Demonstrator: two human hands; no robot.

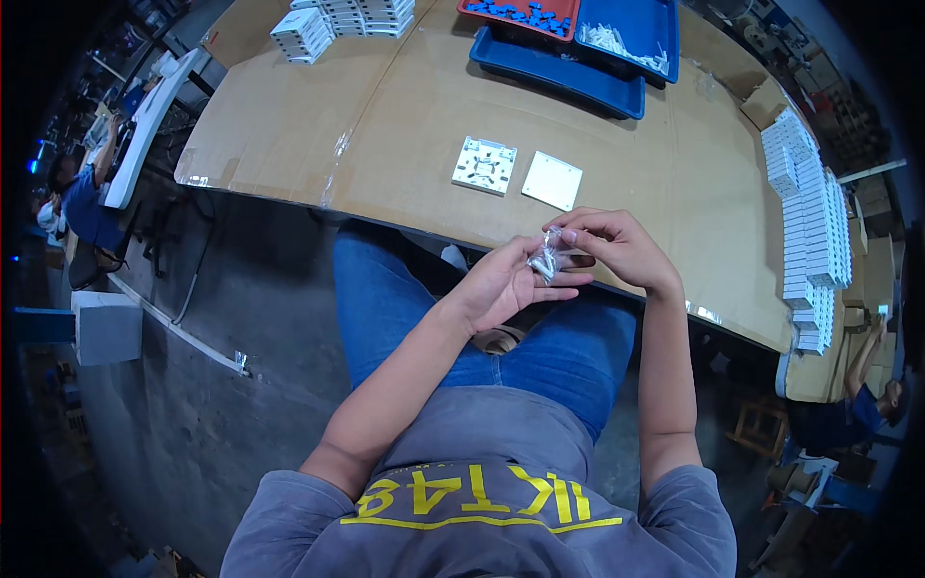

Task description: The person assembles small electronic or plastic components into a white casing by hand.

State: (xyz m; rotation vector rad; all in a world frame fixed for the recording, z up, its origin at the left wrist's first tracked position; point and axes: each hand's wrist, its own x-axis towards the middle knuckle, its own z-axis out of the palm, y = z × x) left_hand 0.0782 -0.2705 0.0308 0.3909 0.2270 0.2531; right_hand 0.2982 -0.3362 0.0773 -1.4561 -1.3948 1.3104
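Note:
A small clear plastic bag (545, 263) with white or silvery small parts inside is over the table's near edge, above my lap. My left hand (499, 285) cradles it from below, thumb against it and the other fingers stretched out. From the right, my right hand (624, 248) pinches the bag's upper end between thumb and fingertips. Just beyond my hands, a square white tray-like part (485, 165) lies with its ribbed, detailed inside facing up. To its right is a flat white square plate (552, 181), with a narrow gap between the two.
Farther back sit an empty-looking blue tray (559, 79), a red tray (472, 7) of blue pieces and a blue bin (672, 58) of small white bags. White square parts are stacked at the back left (302, 37) and right edge (807, 231). Other people work at both sides.

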